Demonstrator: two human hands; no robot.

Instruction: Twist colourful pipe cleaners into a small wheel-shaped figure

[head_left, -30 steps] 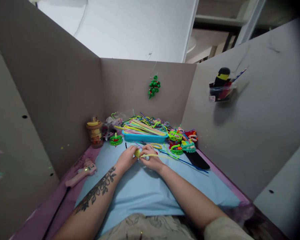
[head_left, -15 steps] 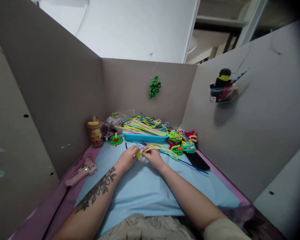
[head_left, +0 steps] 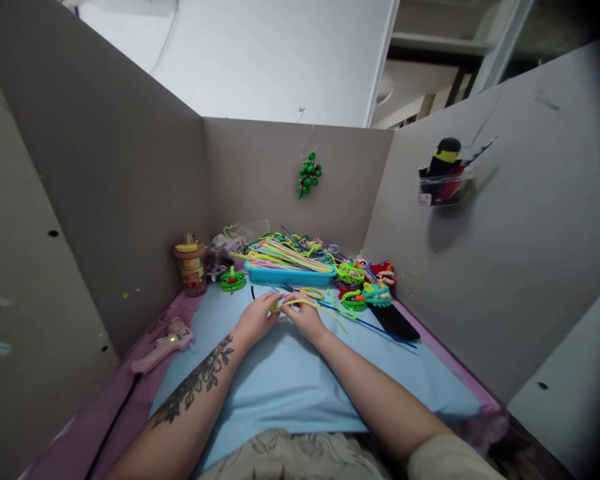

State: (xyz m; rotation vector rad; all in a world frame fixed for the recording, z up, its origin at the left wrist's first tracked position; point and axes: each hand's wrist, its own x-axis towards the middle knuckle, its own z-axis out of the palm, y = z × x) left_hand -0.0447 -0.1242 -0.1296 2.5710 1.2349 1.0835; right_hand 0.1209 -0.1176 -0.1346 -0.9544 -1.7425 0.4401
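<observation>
Close together over the blue cloth (head_left: 280, 373), both hands are closed around a small piece of work made of pipe cleaners. My left hand (head_left: 255, 320) pinches its yellow part, mostly hidden by the fingers. With fingertips pressed together, my right hand (head_left: 305, 315) grips a pale yellow pipe cleaner (head_left: 333, 313) whose loose end trails out to the right over the back of the hand. Some light purple shows between the hands. Behind them lie a bent yellow pipe cleaner (head_left: 313, 292) and a long dark blue one (head_left: 385, 333).
A blue tray (head_left: 290, 275) heaped with pipe cleaners stands behind the hands. A green frog-like figure (head_left: 233, 280) and a lidded cup (head_left: 191, 267) are left of it. Several fuzzy figures (head_left: 377, 295) sit right, by a black strip (head_left: 395, 321). A pink glue gun (head_left: 165, 347) lies far left.
The yellow pipe cleaner's loose end now hangs over the right hand, curving down to the right. The yellow part between the hands shows less. Both arms stay nearly in place.
</observation>
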